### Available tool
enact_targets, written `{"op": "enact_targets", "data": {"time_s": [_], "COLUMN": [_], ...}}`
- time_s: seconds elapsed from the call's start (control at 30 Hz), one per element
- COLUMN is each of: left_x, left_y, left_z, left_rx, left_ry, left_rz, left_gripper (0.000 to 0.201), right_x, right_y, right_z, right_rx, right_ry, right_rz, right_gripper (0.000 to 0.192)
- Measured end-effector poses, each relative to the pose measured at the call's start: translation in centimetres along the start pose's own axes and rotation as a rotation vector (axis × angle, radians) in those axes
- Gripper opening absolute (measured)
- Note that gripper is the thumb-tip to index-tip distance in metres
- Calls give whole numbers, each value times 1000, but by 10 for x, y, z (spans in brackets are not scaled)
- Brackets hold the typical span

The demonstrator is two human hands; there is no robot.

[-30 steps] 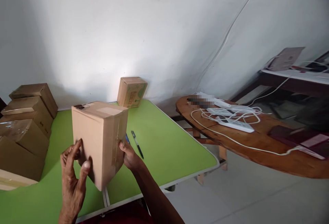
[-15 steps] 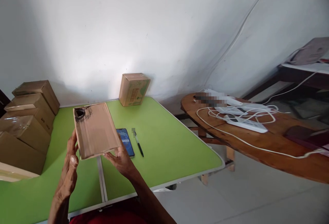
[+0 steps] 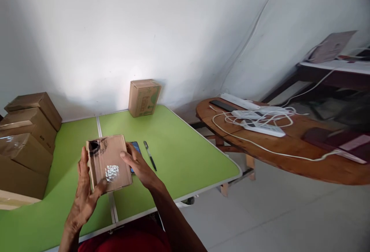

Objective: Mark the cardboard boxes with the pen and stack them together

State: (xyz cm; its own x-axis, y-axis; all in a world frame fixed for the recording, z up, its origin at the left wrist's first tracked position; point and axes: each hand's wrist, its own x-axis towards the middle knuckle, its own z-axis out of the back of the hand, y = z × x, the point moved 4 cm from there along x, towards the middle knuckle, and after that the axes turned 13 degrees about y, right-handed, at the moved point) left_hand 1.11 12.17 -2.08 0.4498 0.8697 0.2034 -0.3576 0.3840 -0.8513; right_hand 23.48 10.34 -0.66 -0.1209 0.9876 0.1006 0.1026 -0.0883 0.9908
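Observation:
Between my two hands I hold a small cardboard box (image 3: 115, 149) above the green table. A dark, ragged-edged hole shows in its upper left corner, and a shiny patch glints lower on the same face. My left hand (image 3: 86, 192) grips the left side, thumb on the lower face. On the right side my right hand (image 3: 141, 167) grips it, thumb lying on the face. Partly hidden behind the box and my right hand is a smartphone (image 3: 135, 147). A pen (image 3: 150, 155) lies to the right of the phone.
Several cardboard boxes (image 3: 26, 147) stand at the left of the green table (image 3: 179, 159). Another printed box (image 3: 144, 97) stands at the back against the wall. To the right, a wooden table (image 3: 260, 159) bears white power strips (image 3: 263, 127) and tangled cables.
The box has come lower and tilted, so the shiny patch now shows. Both thumbs have moved onto its face. The view has shifted slightly.

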Motion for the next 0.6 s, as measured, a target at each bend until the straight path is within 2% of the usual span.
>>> {"op": "enact_targets", "data": {"time_s": [0.1, 0.2, 0.43, 0.53, 0.6], "left_x": [-1, -2, -5, -7, -4], "left_y": [-6, -14, -23, -27, -30], "left_z": [-16, -22, -15, -11, -7], "left_rx": [25, 73, 146, 201, 200], "left_ry": [73, 42, 31, -12, -59], "left_rz": [-5, -13, -58, -116, -94], "left_gripper": [101, 100, 97, 90, 81], "right_x": [8, 13, 4, 0, 0], "right_y": [14, 22, 34, 40, 43], "right_z": [-4, -8, -8, -9, -12], "right_rx": [-169, -274, -369, -413, -442], "right_ry": [-232, -345, -416, -417, -410], "right_rz": [-41, -74, -117, -114, -116], "right_gripper": [99, 110, 107, 91, 83]}}
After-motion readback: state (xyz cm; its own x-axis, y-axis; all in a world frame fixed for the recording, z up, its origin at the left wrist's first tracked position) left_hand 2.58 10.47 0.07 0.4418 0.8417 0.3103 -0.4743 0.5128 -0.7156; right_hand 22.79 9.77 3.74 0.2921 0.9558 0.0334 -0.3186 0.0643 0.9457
